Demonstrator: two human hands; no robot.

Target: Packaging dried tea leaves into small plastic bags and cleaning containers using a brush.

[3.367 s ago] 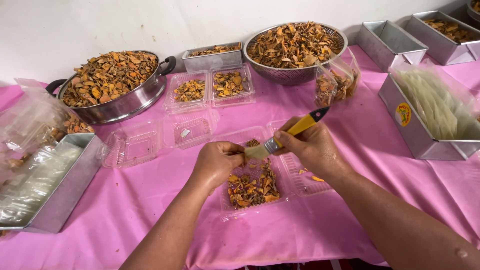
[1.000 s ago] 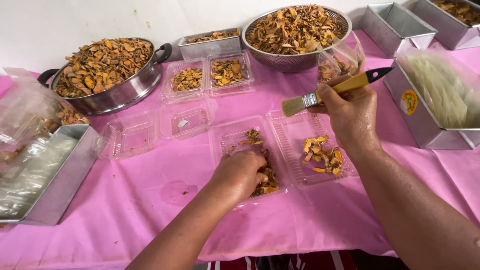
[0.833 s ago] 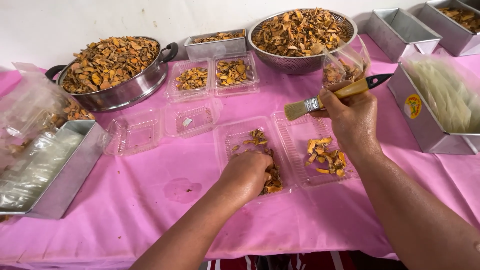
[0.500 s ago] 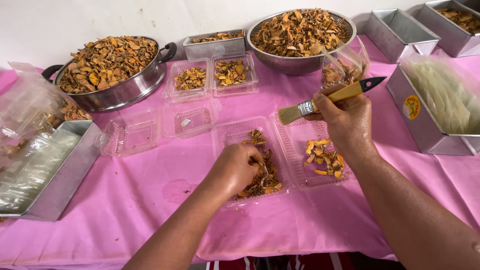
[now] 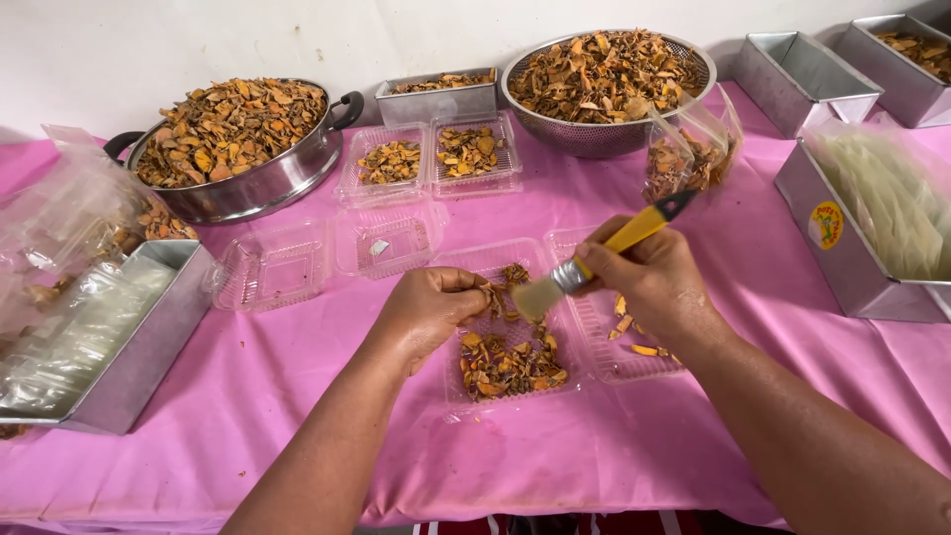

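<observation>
Since half a second ago the right hand (image 5: 649, 282) has swung the brush (image 5: 594, 260) down and leftward, so its bristles now hang over the open clear tray (image 5: 515, 337) instead of pointing off above it, and the left hand (image 5: 428, 312) has slid up the tray's left edge.

The brush lies slanted, bristles low at the left and the yellow handle with its black tip rising to the right. The right fingers are wrapped tight round the metal ferrule and handle. The bristles sit just right of the left fingers, nearly touching the slices (image 5: 510, 362) piled in the tray's near half. The left fingers are curled in, seemingly pinching a slice at the tray's far-left side. The right hand is the nearer to the brush head; both forearms come in from below, converging on the tray.

A few slices lie in the tray's hinged lid under the right wrist. Farther off on the pink desk (image 5: 297, 396) stand a pot (image 5: 233, 149), a colander (image 5: 604, 79) and metal tins.
</observation>
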